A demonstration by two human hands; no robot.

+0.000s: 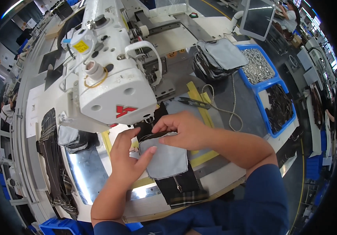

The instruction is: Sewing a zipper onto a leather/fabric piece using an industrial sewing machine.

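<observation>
A light grey squarish fabric piece (168, 162) with a dark layer at its far edge lies in front of the sewing machine's needle area. My right hand (186, 131) has its fingers curled and pinched on that far edge. My left hand (125, 158) is spread at the left side, its thumb resting on the grey face and its fingers reaching toward the needle. Underneath runs a dark fabric strip (190, 184) with a plaid end and a metal zipper pull (178, 188). The white sewing machine head (117, 98) stands just beyond my hands.
Grey-faced fabric pieces are stacked at back right (223, 55) and left (68, 137). Blue bins hold metal parts (257, 64) and dark pieces (280, 105). Thread snips (194, 102) and a cord (233, 111) lie right of the needle. Dark plaid strips (55, 164) hang at left.
</observation>
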